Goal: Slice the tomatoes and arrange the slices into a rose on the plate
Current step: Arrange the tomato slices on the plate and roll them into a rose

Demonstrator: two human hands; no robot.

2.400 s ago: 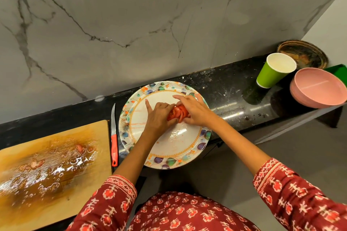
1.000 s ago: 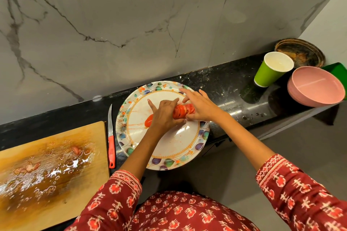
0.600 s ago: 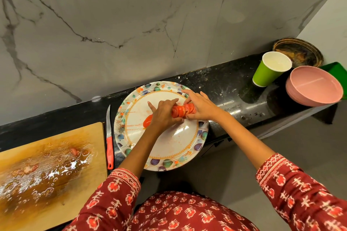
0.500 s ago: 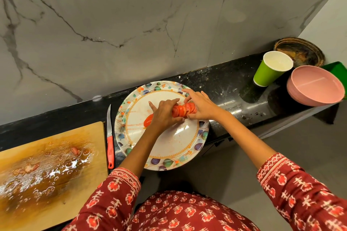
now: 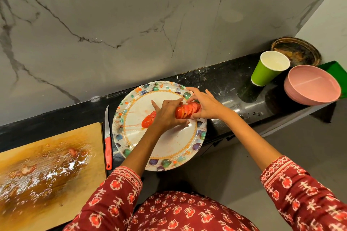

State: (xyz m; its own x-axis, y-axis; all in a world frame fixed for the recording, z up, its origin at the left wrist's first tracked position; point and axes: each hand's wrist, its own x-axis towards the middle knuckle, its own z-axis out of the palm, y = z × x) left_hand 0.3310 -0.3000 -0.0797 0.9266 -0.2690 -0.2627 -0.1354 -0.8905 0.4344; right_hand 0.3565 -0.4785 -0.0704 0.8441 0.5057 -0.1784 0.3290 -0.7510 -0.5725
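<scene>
A round patterned plate (image 5: 169, 146) lies on the black counter, its near side hanging over the edge. Across its middle runs a row of overlapping tomato slices (image 5: 187, 111), and one more slice end (image 5: 148, 121) shows left of my left hand. My left hand (image 5: 167, 113) curls over the row's left part, thumb underneath. My right hand (image 5: 205, 106) holds the row's right end, fingers bent around it. A red-handled knife (image 5: 108, 144) lies on the counter, between the plate and the board.
A wet wooden cutting board (image 5: 47, 170) with tomato scraps sits at the left. At the right stand a green paper cup (image 5: 268, 69), a stack of pink bowls (image 5: 311, 88) and a dark round dish (image 5: 296, 50). A marble wall rises behind the counter.
The slices went from a tight bunch between my hands to a longer row across the plate. A slice end has come into view left of my left hand.
</scene>
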